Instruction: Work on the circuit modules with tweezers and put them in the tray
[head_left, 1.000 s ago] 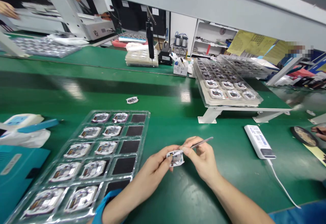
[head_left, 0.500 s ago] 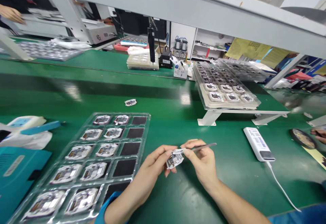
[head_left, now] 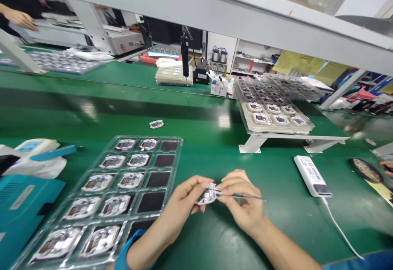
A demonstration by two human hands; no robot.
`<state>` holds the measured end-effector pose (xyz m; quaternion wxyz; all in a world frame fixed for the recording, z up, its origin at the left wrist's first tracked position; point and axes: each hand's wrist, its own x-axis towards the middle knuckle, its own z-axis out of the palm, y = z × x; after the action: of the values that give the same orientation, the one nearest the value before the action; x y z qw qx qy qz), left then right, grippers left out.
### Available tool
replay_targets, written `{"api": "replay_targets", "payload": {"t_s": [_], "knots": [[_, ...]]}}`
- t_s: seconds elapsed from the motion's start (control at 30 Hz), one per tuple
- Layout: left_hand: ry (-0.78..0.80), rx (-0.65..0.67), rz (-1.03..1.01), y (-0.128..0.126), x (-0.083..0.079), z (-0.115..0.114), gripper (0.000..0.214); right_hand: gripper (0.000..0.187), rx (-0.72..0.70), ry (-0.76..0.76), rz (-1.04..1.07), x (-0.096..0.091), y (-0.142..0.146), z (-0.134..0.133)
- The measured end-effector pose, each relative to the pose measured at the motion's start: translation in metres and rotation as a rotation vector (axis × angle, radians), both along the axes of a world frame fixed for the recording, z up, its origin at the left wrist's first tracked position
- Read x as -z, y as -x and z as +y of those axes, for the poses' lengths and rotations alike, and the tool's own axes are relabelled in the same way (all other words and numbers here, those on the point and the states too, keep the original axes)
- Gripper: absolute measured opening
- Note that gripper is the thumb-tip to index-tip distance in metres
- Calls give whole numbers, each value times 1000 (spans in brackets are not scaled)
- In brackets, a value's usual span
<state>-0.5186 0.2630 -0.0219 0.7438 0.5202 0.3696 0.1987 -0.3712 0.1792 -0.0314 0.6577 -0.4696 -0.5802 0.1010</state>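
Between thumb and fingers, my left hand grips a small white-framed electronic module above the bench, tilted slightly. My right hand is closed around a thin, metallic-looking pair of tweezers, whose tip meets the module's right edge; the rear end points right. Fingers hide part of the contact. To the left lies a clear plastic tray with similar modules in two columns and dark bare pockets in the third. A single module lies on the bench beyond the tray.
Stacked trays of modules stand on a low riser at right. A white device with a cable lies below it. A teal box is at far left. A black screwdriver hangs at the back. Another person's hand shows at right.
My right hand has turned, so the tweezers now slope down to the right rather than upward. The module in my left hand has tilted flatter. The view has shifted slightly.
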Motion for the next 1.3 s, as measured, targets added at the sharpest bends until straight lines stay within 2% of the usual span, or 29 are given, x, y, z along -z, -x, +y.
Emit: {"api": "replay_targets", "payload": {"t_s": [0.17, 0.4, 0.6, 0.73, 1.0, 1.3], "knots": [[24, 15, 31, 1, 0, 2, 43, 12, 15, -23, -224, -6, -4, -3], [38, 12, 51, 2, -1, 1, 44, 15, -17, -70, -281, -5, -4, -4], [43, 25, 42, 1, -2, 1, 42, 11, -7, -57, -319, -4, -4, -3], [51, 31, 40, 1, -2, 0, 40, 8, 8, -7, -243, -2, -3, -2], [32, 35, 59, 0, 0, 0, 37, 4, 11, 152, 123, 2, 0, 1], [-53, 68, 79, 0, 5, 1, 37, 5, -8, 239, 137, 1, 1, -2]]}}
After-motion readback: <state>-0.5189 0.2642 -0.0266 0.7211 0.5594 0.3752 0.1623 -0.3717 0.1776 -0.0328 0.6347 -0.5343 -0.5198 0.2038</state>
